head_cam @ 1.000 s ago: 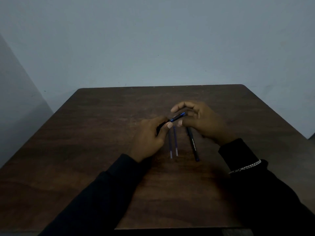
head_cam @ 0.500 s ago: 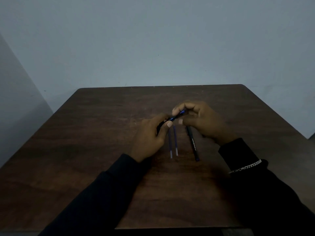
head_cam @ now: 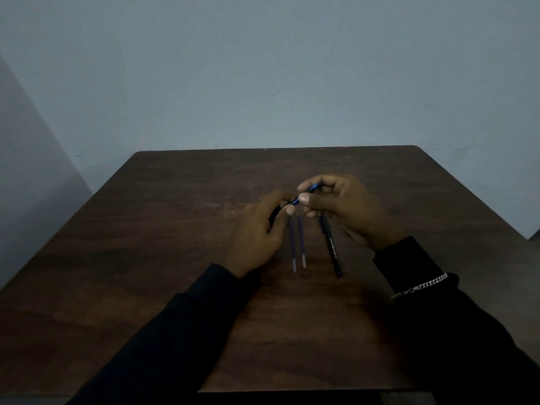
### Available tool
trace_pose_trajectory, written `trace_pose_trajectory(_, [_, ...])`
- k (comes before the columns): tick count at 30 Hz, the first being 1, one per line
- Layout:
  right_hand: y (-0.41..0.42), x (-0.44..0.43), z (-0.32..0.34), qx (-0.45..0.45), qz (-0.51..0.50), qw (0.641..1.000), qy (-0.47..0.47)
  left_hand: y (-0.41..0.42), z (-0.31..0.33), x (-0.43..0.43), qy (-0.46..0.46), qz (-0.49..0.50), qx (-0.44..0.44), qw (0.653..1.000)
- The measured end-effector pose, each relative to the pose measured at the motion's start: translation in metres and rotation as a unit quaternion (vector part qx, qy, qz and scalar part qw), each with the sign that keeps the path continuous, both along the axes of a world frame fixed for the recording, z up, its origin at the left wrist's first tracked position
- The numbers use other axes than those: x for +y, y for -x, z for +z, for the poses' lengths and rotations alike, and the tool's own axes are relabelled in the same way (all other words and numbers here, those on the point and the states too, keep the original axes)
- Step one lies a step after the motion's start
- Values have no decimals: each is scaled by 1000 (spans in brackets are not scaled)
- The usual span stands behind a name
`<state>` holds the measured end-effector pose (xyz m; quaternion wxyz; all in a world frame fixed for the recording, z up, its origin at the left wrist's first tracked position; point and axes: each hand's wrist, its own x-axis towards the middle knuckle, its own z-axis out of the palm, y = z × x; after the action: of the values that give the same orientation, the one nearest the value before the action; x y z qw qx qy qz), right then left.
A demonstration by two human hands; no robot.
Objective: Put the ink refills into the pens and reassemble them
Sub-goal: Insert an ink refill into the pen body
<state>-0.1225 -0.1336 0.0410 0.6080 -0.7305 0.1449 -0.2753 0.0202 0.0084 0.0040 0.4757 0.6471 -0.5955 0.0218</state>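
Blue-and-black pen: held clear of the desk, over its middle, slanting up from left to right. The black end sits in the left hand, whose fingers curl round it. The blue end is pinched between thumb and forefinger of the right hand. The join between the two parts is hidden by the fingertips.

Ink refills, two: thin, blue, lying side by side on the desk just below the hands, running toward the near edge, slightly apart, untouched.

Second pen: black, white lettering, flat on the desk just right of the refills, its far end under the right hand.

Step, as judged: early, since both refills lie outside. The held pen is probably being twisted apart to take one.

Next move, as judged: separate the parts without dropping either, free the right hand, pick up one refill and thread it straight into the barrel.

Chain bracelet: on the right sleeve.
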Motion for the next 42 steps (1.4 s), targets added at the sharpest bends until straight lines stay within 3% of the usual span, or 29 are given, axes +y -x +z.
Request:
trace_pose_trajectory(19, [2, 0, 3, -44, 12, 998, -52, -1, -1, -2, -3, -6, 76, 997])
trace_pose_trajectory(28, [19, -25, 16, -88, -81, 987, -110, 0, -1, -3, 2, 9, 79, 997])
trace_pose_trajectory(32, [34, -40, 21, -5, -157, 987, -30, 0, -1, -2, -3, 1, 73, 997])
trace_pose_trajectory(36, [47, -57, 15, 169, -237, 954, 65, 0, -1, -3, -12, -6, 75, 997])
trace_pose_trajectory(42, [52, -71, 7, 325, -231, 909, 122, -1, -1, -3, -13, -3, 74, 997])
